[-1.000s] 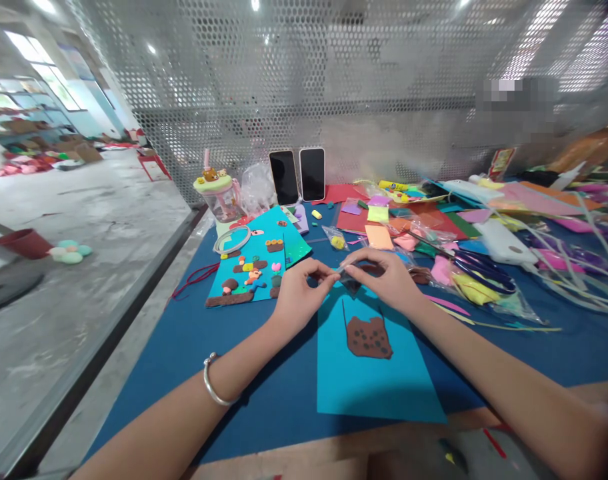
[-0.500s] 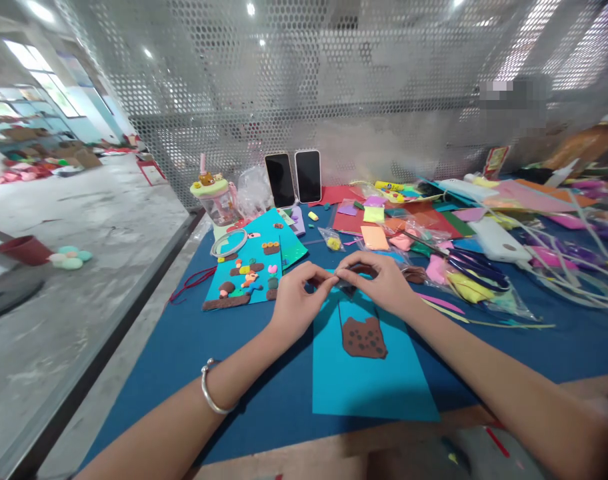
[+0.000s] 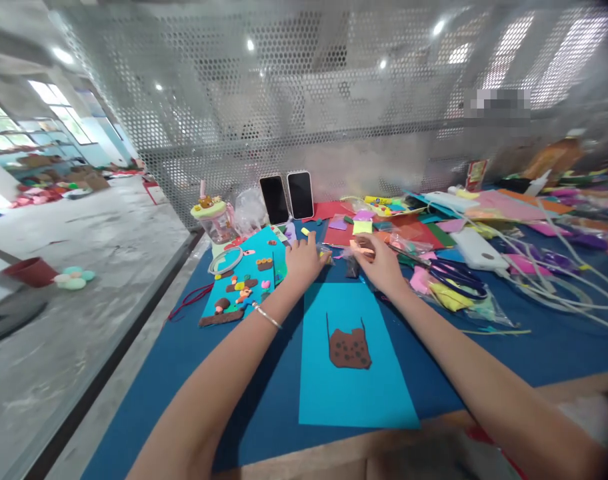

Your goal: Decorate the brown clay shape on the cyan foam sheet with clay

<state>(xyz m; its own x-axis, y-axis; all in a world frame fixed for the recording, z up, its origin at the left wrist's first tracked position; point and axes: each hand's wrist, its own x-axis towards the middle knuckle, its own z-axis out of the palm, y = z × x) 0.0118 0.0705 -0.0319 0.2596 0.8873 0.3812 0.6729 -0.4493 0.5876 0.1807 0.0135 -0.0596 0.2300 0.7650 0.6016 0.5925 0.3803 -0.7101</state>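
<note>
My left hand (image 3: 304,261) is open over the table, fingers stretched forward. It is nearest a small yellow piece (image 3: 305,231) and a little clear bag with yellow clay (image 3: 326,256). With curled fingers, my right hand (image 3: 381,263) pinches the top of a small clear bag of black clay (image 3: 352,269). An orange packet (image 3: 360,248) shows by its fingertips. Below both hands lies a bright blue sheet (image 3: 354,403), carrying a flat brown clay shape (image 3: 351,349) with dark spots and two thin dark lines rising from it.
A blue sheet with clay figures (image 3: 244,283) lies left, a clear ring roll (image 3: 225,260) on it. Two phones (image 3: 287,198) and a lidded cup (image 3: 218,223) stand behind. Rightward are scissors (image 3: 457,277), a white power bank (image 3: 479,251), cables and colourful packets. A perforated metal screen (image 3: 304,107) rises behind.
My hands have moved apart; the left let go of the black clay bag and opened out forward-left. The right moved slightly right. Both dark lines on the sheet are now uncovered. The view shifted slightly.
</note>
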